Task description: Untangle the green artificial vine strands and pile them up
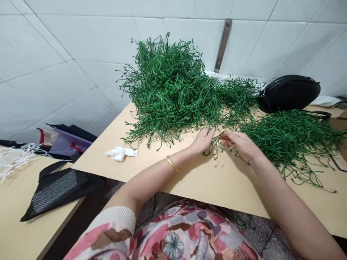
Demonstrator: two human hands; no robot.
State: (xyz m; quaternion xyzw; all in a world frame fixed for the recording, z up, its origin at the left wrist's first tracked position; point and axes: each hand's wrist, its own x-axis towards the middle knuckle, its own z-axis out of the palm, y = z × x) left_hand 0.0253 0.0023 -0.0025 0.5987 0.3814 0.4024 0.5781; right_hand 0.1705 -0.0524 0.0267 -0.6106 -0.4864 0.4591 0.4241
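L hand + R hand close together, both pinching green sprig; could snag big pile just beyond fingers, dragging strands.

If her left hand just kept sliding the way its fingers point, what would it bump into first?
The left hand points right, toward the right hand. Between them hangs a small green sprig that both seem to pinch, so it would meet that, then the right hand's fingertips. Depth looks about level, though one view cannot confirm it.

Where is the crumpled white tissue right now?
In the head view, the crumpled white tissue lies on the table near its left edge, left of the left hand and just below the big green sprig pile.
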